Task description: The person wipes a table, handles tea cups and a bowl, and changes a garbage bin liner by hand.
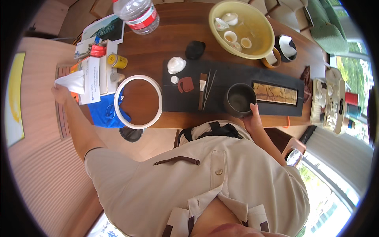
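At the far left of the head view, my left hand (61,94) grips the end of a white tissue (72,82) that rises from a tissue box (90,80). My right hand (253,120) holds a dark round bowl (240,99) by its rim, thumb inside, over the table's near edge. A black tray mat (183,102) lies beside the bowl, bearing a flat brush (202,91), two thin sticks (209,90), a brown-red piece (186,84), a small white cap (174,79) and a white lidded object (176,65). A patterned inlay panel (275,93) is right of the bowl.
A yellow basin (211,20) with cups in water stands at the back, near a large plastic bottle (145,20). A white ring (160,102) and blue cloth (102,114) lie at left, beside a yellow can (117,61). A cup rack (340,106) stands right.
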{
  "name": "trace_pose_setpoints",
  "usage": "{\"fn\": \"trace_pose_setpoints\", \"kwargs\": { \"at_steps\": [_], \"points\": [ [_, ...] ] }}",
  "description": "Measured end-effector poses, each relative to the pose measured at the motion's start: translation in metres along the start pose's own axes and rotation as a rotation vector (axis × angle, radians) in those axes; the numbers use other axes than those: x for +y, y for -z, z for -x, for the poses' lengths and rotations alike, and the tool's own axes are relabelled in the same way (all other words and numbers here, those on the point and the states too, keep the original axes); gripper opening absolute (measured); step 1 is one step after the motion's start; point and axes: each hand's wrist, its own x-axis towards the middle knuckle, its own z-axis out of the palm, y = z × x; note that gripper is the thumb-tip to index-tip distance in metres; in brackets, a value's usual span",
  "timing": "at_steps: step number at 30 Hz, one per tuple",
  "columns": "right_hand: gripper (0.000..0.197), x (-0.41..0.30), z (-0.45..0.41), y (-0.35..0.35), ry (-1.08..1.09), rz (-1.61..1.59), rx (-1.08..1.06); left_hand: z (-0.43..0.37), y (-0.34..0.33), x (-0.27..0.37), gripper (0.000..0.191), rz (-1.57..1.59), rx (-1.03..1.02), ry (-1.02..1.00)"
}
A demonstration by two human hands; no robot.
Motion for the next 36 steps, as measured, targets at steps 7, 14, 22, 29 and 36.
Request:
{"fn": "trace_pose_setpoints", "kwargs": {
  "at_steps": [7,14,22,29,36],
  "points": [
    [0.063,0.012,-0.017,0.018,0.061,-0.134,-0.015,0.011,0.053,0.142,0.043,0.352,-0.086,0.096],
    [0.053,0.014,-0.021,0.024,0.061,-0.148,-0.055,0.245,0.098,0.303,0.017,0.939,-0.610,-0.245],
    [0.072,0.025,-0.040,0.075,-0.030,-0.003,-0.108,0.503,0.146,0.384,0.016,0.992,-0.681,-1.413],
    [0.057,-0.031,-0.015,0.067,0.549,0.476,0.064,0.555,0.154,0.347,0.016,0.812,-0.935,-1.580],
    [0.047,-0.078,0.008,0.004,1.171,1.450,-0.209,0.512,0.172,0.342,0.042,0.598,-1.264,-1.436]
  ]
}}
